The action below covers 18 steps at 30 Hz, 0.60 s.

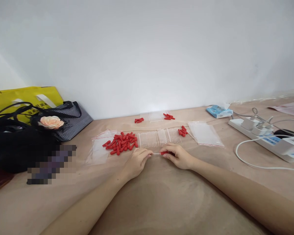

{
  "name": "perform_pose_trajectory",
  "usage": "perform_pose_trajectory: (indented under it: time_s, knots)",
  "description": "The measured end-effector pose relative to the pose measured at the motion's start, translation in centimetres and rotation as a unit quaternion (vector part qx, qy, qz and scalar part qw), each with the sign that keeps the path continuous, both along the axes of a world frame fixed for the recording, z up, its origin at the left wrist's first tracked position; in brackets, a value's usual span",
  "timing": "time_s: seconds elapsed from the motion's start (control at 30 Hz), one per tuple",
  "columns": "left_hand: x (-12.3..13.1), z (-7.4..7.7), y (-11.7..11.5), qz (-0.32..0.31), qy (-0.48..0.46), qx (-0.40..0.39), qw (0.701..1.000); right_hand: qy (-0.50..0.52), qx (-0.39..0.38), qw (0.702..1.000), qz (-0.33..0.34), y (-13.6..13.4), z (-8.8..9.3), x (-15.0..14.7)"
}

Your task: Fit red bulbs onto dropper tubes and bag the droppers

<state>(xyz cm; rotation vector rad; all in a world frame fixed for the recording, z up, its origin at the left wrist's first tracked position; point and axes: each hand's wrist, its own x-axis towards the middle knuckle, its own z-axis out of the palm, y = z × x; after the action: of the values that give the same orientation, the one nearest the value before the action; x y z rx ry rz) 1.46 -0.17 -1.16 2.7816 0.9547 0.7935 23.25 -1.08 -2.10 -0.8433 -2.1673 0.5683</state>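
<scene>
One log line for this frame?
left hand: pinches clear tube | right hand: pinches red cap | nearby: cap pile, tube row

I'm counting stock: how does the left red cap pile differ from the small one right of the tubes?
The left pile holds dozens of caps; the right pile only a handful. The left pile lies partly on a clear bag; the right pile on the bare table. Both hold alike red caps.

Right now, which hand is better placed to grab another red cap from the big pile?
Probably the left hand: it lies right beside the big pile of small red rubber caps. The right hand sits farther off, pinching the red-capped end of the thin clear plastic tube.
</scene>
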Motion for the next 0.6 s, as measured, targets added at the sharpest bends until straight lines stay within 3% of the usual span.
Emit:
perform_pose_trajectory:
  time_s: [0.3,0.6]
  knots:
    - [0.07,0.11,-0.04,-0.009,-0.008,0.020,1.000,0.005,-0.032,0.999,0.013,0.10,-0.07,0.19]
    - [0.25,-0.21,-0.02,-0.040,-0.001,0.078,0.996,0.007,0.007,1.000,0.012,-0.31,-0.02,0.04]
